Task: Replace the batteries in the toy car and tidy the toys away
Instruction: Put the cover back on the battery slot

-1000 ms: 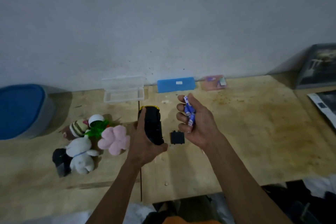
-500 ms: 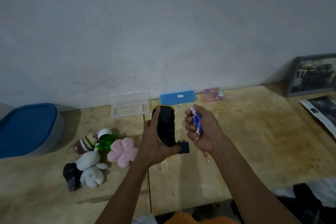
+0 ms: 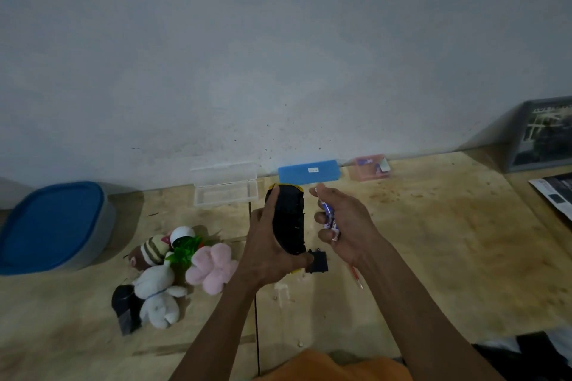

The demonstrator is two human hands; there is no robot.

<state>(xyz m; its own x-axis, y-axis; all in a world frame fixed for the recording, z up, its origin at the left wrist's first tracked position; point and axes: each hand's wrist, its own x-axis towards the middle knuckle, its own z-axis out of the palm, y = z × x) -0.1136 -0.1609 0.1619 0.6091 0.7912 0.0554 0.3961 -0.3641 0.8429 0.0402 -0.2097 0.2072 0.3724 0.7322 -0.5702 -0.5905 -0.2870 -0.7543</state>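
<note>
My left hand (image 3: 268, 252) grips the toy car (image 3: 288, 219), held upside down with its black underside facing me and a yellow edge at the far end. My right hand (image 3: 346, 226) is beside it, closed on blue-and-white batteries (image 3: 328, 216). The small black battery cover (image 3: 318, 261) lies on the wooden table (image 3: 448, 241) just below the car. A red pen-like stick (image 3: 356, 278) lies under my right wrist. A pile of plush toys (image 3: 173, 269), with a pink flower, a white bunny and a striped one, sits to the left.
A blue-lidded tub (image 3: 52, 226) stands at far left. Against the wall are a clear plastic case (image 3: 226, 187), a blue case (image 3: 309, 171) and a pink box (image 3: 370, 168). A framed picture (image 3: 544, 133) and a magazine (image 3: 557, 195) are at the right.
The camera has tilted up, so the table sits lower in view. Both hands moved slightly away from me with the car and batteries; my right fingers have loosened around the batteries.
</note>
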